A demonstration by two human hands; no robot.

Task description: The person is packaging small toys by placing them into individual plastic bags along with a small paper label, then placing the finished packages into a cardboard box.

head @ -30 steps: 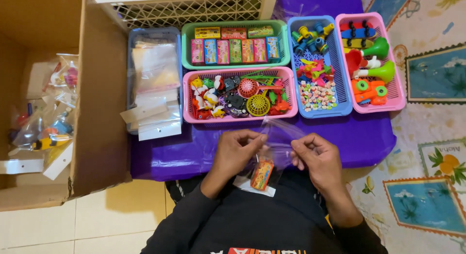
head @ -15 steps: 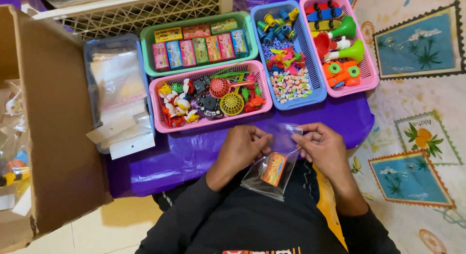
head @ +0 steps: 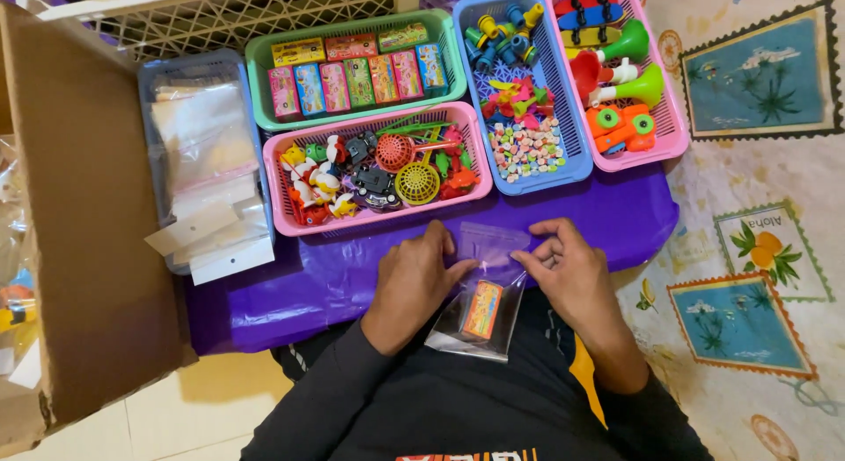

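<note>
- Two hands of mine work one clear plastic bag point(head: 482, 289) at the near edge of the purple table point(head: 334, 280).
- My left hand point(head: 412, 280) lies palm down on the bag's left side, fingers pressed flat against the plastic and the tabletop.
- My right hand point(head: 563, 267) pinches the bag's top right edge between thumb and forefinger, the other fingers curled close.
- The bag's upper part rests on the table between my hands; its lower part hangs off the edge over my lap.
- Inside it, low down, sits a small orange box point(head: 482, 309), tilted slightly.
- Just beyond my hands stands a pink basket point(head: 280, 216) full of small mixed toys, among them a yellow round mesh piece and a red one.
- Behind that, a green basket point(head: 260, 91) holds a row of small colourful boxes standing side by side.
- To the right, a blue basket point(head: 576, 153) holds little plastic pieces and pale candy-like bits, and a second pink basket point(head: 673, 126) holds green and red horns and an orange toy car.
- On the left, a grey tray point(head: 150, 162) holds a stack of clear bags with white card tops.
- A large cardboard box point(head: 88, 250) stands open beside the table on my far left.
</note>
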